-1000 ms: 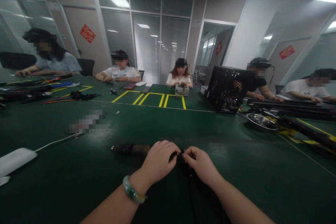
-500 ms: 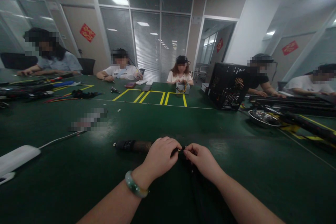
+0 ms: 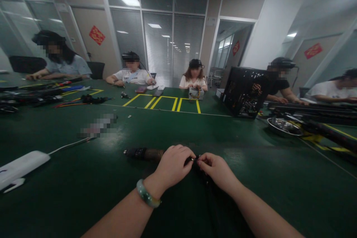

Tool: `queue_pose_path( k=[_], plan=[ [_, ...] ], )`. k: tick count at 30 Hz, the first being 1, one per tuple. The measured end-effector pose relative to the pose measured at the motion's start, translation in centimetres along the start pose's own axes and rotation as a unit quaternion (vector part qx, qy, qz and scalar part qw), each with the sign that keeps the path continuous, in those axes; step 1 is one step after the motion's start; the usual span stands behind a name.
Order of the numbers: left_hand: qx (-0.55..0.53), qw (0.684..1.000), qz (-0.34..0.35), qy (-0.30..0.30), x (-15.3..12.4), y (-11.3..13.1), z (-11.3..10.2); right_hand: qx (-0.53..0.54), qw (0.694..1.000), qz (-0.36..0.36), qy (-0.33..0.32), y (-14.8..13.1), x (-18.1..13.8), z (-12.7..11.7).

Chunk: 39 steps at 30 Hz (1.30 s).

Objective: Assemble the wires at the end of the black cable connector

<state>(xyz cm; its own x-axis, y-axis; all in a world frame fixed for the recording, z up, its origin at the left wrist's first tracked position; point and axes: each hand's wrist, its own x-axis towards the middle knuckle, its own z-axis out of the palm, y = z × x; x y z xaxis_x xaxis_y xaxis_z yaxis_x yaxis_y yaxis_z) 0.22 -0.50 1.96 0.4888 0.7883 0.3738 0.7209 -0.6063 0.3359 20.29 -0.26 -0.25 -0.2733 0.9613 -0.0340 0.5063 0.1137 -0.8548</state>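
On the green table lies a dark cylindrical tool with a narrow metal tip pointing left, like an electric screwdriver (image 3: 143,153). My left hand (image 3: 176,161), with a green bangle at the wrist, is curled over the tool's right end. Its thumb and forefinger come together beside a small shiny spot. Close by, the fingertips of my right hand (image 3: 213,165) pinch something small and dark, too hidden to name. The two hands' fingertips almost touch. A dark, cable-like strip (image 3: 206,183) runs from below the right fingers toward the table's front edge.
At left lies a white power strip (image 3: 25,169) with a white cord. A black computer case (image 3: 242,93) and a metal bowl (image 3: 284,127) stand at right. Cables (image 3: 86,99) lie far left. Several people sit around the table; one has a grey power supply (image 3: 195,93).
The whole view has shifted slightly, so everything appears a little further right. Both hands keep nearly the same pose at the tool's right end.
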Motion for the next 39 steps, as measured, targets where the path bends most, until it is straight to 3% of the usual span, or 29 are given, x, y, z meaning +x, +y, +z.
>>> queue_pose_path(
  k=[39],
  plan=[
    [0.0, 1.0, 0.005, 0.003, 0.07, -0.2, 0.29, -0.015, 1.0, -0.006, 0.011, -0.38, -0.08, -0.13]
  ],
)
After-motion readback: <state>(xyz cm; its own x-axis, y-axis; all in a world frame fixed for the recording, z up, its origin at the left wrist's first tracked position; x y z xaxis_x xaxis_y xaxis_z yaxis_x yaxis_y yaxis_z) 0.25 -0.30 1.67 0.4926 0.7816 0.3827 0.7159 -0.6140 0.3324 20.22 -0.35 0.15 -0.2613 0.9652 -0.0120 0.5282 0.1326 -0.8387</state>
